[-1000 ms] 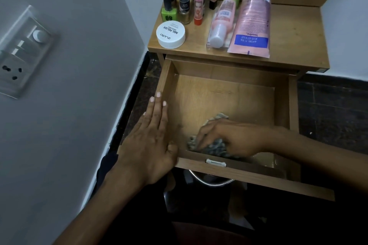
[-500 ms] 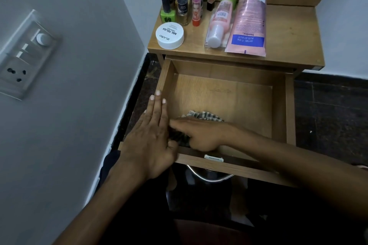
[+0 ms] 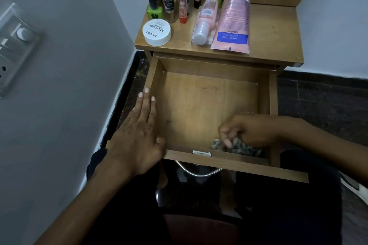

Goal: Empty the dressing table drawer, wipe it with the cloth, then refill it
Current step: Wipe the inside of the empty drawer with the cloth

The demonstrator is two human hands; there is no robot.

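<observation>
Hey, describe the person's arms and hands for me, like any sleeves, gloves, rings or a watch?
Both forearms are bare right to the picture's edge: no sleeves or gloves show. The left hand has no ring, watch or bracelet, and its short nails look unpainted. The right hand and its wrist also look bare, though its fingers are blurred, so a thin ring can't be ruled out.

The drawer [image 3: 209, 101] is matt, wood-grained board with a faint scratch across its floor; a small shiny metal catch [image 3: 201, 153] sits on its front wall. The cloth [image 3: 239, 148] is soft, mottled grey fabric. The white nail polish remover tub [image 3: 157, 32] looks smooth plastic, and the pink Vaseline tube [image 3: 235, 16] glossy plastic.
</observation>
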